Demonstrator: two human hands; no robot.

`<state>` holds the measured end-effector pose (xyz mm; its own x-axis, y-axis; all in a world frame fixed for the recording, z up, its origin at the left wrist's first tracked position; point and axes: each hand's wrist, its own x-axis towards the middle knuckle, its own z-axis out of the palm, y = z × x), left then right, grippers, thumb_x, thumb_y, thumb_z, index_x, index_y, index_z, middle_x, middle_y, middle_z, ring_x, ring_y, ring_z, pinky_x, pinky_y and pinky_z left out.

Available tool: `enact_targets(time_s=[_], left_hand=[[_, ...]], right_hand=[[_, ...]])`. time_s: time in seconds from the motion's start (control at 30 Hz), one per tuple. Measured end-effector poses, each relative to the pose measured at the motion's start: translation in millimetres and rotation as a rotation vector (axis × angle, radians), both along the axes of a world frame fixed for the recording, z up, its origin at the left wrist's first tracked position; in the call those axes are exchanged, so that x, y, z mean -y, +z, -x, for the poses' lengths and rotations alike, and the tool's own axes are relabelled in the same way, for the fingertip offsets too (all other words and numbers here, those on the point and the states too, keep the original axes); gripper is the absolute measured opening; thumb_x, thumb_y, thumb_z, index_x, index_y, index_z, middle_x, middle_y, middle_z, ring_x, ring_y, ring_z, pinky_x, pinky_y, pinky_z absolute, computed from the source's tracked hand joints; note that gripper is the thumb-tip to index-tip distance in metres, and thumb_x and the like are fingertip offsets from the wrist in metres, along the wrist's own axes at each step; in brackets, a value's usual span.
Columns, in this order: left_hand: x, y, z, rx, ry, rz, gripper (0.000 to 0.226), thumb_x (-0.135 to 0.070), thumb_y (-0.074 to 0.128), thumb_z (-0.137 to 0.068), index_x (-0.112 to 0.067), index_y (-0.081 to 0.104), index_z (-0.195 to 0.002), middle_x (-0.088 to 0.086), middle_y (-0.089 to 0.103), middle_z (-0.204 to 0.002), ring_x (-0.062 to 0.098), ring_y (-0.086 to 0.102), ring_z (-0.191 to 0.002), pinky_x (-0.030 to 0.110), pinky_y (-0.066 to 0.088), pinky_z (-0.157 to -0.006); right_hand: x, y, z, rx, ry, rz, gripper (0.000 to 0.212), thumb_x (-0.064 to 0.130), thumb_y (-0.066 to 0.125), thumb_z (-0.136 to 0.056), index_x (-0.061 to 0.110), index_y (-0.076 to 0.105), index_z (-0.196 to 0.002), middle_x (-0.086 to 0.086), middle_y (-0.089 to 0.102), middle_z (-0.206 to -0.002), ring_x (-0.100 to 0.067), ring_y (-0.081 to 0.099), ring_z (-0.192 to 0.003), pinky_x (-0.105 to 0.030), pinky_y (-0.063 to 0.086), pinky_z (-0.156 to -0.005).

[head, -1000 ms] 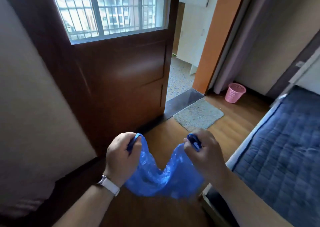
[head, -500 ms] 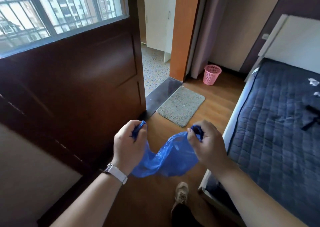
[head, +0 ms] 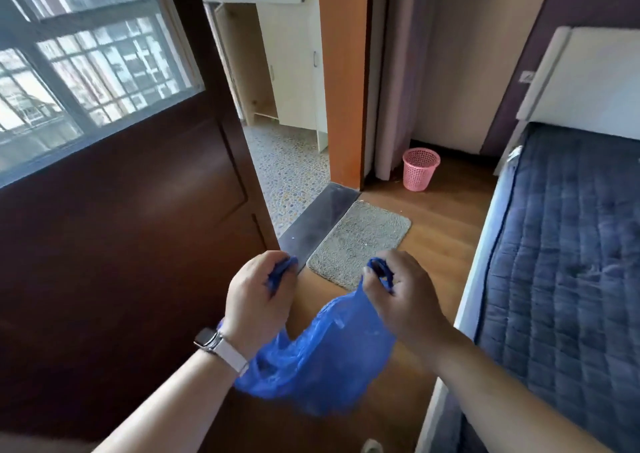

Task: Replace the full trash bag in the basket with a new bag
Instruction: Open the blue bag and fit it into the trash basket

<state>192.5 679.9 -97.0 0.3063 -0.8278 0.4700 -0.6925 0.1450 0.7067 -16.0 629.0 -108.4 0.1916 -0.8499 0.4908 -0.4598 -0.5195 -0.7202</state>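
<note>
The left hand [head: 256, 293] and right hand [head: 405, 300] hold a blue bag [head: 322, 359] in front of the body, above the wood floor [head: 440, 245]. The left fingers [head: 268, 262] are curled tight round one bunched edge of the bag. The right fingers [head: 398, 262] are clamped on a twist of plastic at the other edge. Most fingertips are tucked under, hidden by the backs of the hands.

Between the hands the bag sags in a crumpled loop below the wrists. Its mouth cannot be made out, and its lower part is blurred. A watch [head: 209, 339] on a pale strap sits on the left wrist.

The pink basket [head: 420, 168] stands well apart on the floor in the far corner, just beside the foot of a curtain [head: 398, 89]. Whether anything lies inside it cannot be told from here.

A grey mat [head: 360, 241] lies between the hands and the basket, against the dark sill of an open doorway. The brown door [head: 121, 245] with its window is cut off at the left. The bed [head: 561, 245], under a dark blue quilt, is cut off at the right. At the bottom edge only a shoe tip [head: 372, 447] shows.
</note>
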Motion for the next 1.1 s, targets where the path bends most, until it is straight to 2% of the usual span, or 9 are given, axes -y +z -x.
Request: enact_targets(time_s=[0.1, 0.2, 0.27, 0.4, 0.47, 0.6, 0.7, 0.93, 1.1], left_hand=[[46.5, 3.3, 21.1, 0.043, -0.083, -0.006, 0.006, -0.027, 0.063, -0.083, -0.021, 0.065, -0.082, -0.016, 0.056, -0.065, 0.007, 0.053, -0.065, 0.020, 0.042, -0.061], [89.5, 2.5, 33.7, 0.004, -0.143, 0.011, 0.010, -0.034, 0.058, -0.082, -0.025, 0.062, -0.084, -0.013, 0.061, -0.069, 0.006, 0.055, -0.065, 0.024, 0.044, -0.060], [121.1, 0.1, 39.1, 0.002, -0.186, 0.014, 0.014, -0.036, 0.054, -0.081, -0.026, 0.063, -0.084, -0.015, 0.061, -0.070, 0.005, 0.054, -0.066, 0.025, 0.044, -0.061], [178.6, -4.4, 48.0, 0.013, -0.257, 0.003, 0.024, -0.035, 0.051, -0.081, -0.018, 0.067, -0.085, -0.025, 0.054, -0.070, -0.002, 0.051, -0.068, 0.006, 0.036, -0.062], [208.7, -7.9, 47.6, 0.013, -0.291, -0.005, 0.025, -0.034, 0.050, -0.081, -0.016, 0.067, -0.084, -0.023, 0.054, -0.068, 0.002, 0.052, -0.069, 0.004, 0.035, -0.062], [283.9, -20.6, 39.4, -0.056, -0.375, -0.033, 0.020, -0.037, 0.049, -0.083, -0.023, 0.062, -0.080, -0.006, 0.060, -0.065, 0.012, 0.055, -0.065, 0.021, 0.042, -0.057], [343.4, -22.1, 31.0, -0.099, -0.440, -0.017, 0.018, -0.035, 0.051, -0.084, -0.022, 0.061, -0.079, -0.006, 0.058, -0.064, 0.011, 0.053, -0.061, 0.036, 0.045, -0.056], [465.1, -15.0, 15.5, -0.165, -0.537, 0.001, 0.010, -0.026, 0.056, -0.086, -0.022, 0.061, -0.079, -0.011, 0.057, -0.064, 0.009, 0.053, -0.062, 0.029, 0.043, -0.057], [518.5, -13.7, 14.1, -0.202, -0.576, -0.003, 0.015, -0.036, 0.053, -0.084, -0.024, 0.060, -0.079, -0.008, 0.059, -0.069, 0.011, 0.054, -0.063, 0.031, 0.044, -0.057]], right_hand=[[37.5, 1.6, 20.3, -0.010, -0.056, -0.018, 0.029, 0.034, 0.049, -0.085, 0.008, 0.052, -0.072, 0.001, 0.046, -0.065, -0.012, 0.041, -0.066, -0.016, 0.033, -0.062], [65.0, 1.4, 38.1, 0.015, -0.075, -0.024, 0.025, 0.032, 0.050, -0.086, 0.011, 0.051, -0.072, 0.005, 0.044, -0.066, -0.010, 0.041, -0.066, -0.014, 0.033, -0.063], [86.3, -0.2, 46.4, -0.008, -0.092, -0.021, 0.025, 0.031, 0.050, -0.086, 0.011, 0.051, -0.072, 0.005, 0.045, -0.067, -0.010, 0.042, -0.066, -0.017, 0.035, -0.063], [134.8, -3.8, 52.1, -0.014, -0.190, -0.038, 0.024, 0.032, 0.051, -0.086, 0.012, 0.052, -0.074, 0.000, 0.049, -0.068, -0.014, 0.046, -0.068, -0.026, 0.039, -0.065], [158.6, -5.6, 50.2, -0.013, -0.210, -0.033, 0.022, 0.030, 0.051, -0.087, 0.012, 0.053, -0.074, 0.000, 0.050, -0.068, -0.016, 0.047, -0.068, -0.029, 0.041, -0.065], [216.6, -8.5, 42.3, -0.071, -0.269, -0.029, 0.025, 0.029, 0.051, -0.087, 0.008, 0.052, -0.072, -0.002, 0.049, -0.067, -0.020, 0.048, -0.067, -0.036, 0.042, -0.064], [261.8, -2.3, 33.1, -0.079, -0.342, -0.022, 0.024, 0.029, 0.051, -0.087, 0.010, 0.052, -0.072, 0.000, 0.048, -0.066, -0.018, 0.047, -0.065, -0.033, 0.041, -0.060], [358.0, 19.8, 12.7, -0.104, -0.480, 0.029, 0.022, 0.030, 0.051, -0.085, 0.012, 0.054, -0.073, 0.002, 0.053, -0.068, -0.017, 0.050, -0.067, -0.022, 0.041, -0.063], [400.2, 21.2, 9.9, -0.087, -0.529, 0.018, 0.021, 0.030, 0.050, -0.085, 0.013, 0.055, -0.074, 0.001, 0.053, -0.067, -0.014, 0.051, -0.065, -0.020, 0.040, -0.060]])
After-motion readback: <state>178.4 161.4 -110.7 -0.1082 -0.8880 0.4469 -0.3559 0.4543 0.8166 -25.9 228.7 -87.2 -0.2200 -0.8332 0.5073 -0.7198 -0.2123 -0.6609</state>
